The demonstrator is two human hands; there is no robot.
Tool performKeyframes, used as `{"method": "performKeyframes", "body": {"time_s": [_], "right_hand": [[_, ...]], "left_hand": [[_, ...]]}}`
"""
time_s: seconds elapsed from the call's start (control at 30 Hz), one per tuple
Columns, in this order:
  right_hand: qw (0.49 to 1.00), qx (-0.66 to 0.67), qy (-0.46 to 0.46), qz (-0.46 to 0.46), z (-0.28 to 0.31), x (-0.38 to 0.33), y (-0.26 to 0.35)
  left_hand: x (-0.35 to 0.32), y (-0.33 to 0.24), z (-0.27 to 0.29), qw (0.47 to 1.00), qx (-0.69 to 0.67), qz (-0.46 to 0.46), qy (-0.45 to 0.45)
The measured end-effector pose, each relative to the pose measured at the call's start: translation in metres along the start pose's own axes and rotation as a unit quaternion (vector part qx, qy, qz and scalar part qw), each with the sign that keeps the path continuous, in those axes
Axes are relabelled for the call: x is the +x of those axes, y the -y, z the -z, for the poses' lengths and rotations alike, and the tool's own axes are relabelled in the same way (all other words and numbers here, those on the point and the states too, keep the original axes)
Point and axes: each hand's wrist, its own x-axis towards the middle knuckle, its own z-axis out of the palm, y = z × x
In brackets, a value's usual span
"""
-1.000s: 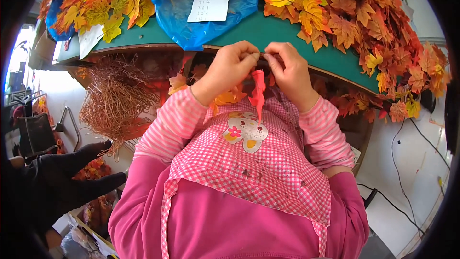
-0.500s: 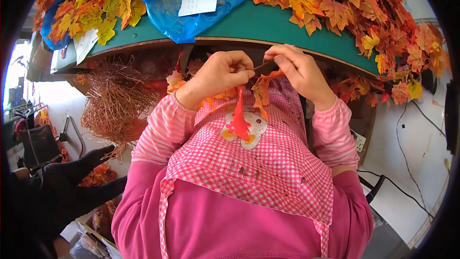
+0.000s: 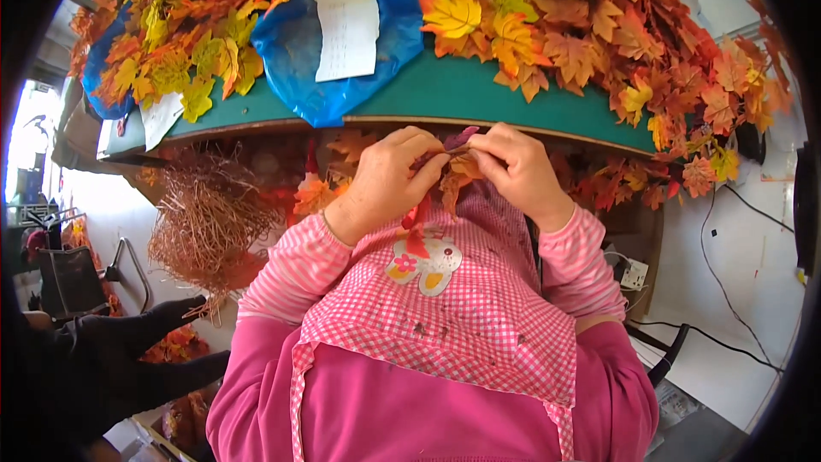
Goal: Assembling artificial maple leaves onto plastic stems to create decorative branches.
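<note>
My left hand [image 3: 386,178] and my right hand [image 3: 523,173] meet fingertip to fingertip just below the table's front edge. Both pinch a thin brown stem of an artificial leaf sprig. A dark purple leaf [image 3: 462,139] sticks up between the fingers. Beneath them hang an orange-brown leaf [image 3: 453,192] and a red leaf [image 3: 416,242], in front of my pink checked apron [image 3: 462,325]. The fingers hide how the stem and leaves join.
A green table [image 3: 462,85] carries heaps of artificial maple leaves [image 3: 573,51] and a blue plastic bag [image 3: 295,51] with a paper slip [image 3: 348,30] on it. Brown wiry stems [image 3: 205,214] hang in a bundle at the left. A person's dark-clothed legs [image 3: 162,338] show at lower left.
My hands have come closer together, and the stem stretched between them is now mostly covered. A purple leaf now shows at the fingertips. The view has shifted, showing more of the table.
</note>
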Motion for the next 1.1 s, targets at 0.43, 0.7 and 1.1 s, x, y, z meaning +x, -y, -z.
{"method": "performKeyframes", "body": {"time_s": [0.43, 0.7, 1.1], "right_hand": [[0.987, 0.023, 0.097, -0.125, 0.008, 0.029, 0.005], [0.998, 0.024, 0.001, 0.052, 0.006, 0.18, 0.008], [0.944, -0.321, -0.07, 0.02, -0.018, 0.308, -0.05]], "left_hand": [[0.012, 0.004, -0.021, 0.952, -0.245, 0.177, -0.047], [0.006, 0.013, -0.023, 0.973, -0.175, 0.14, -0.056], [-0.01, 0.03, -0.007, 0.974, -0.181, 0.135, -0.029]]}}
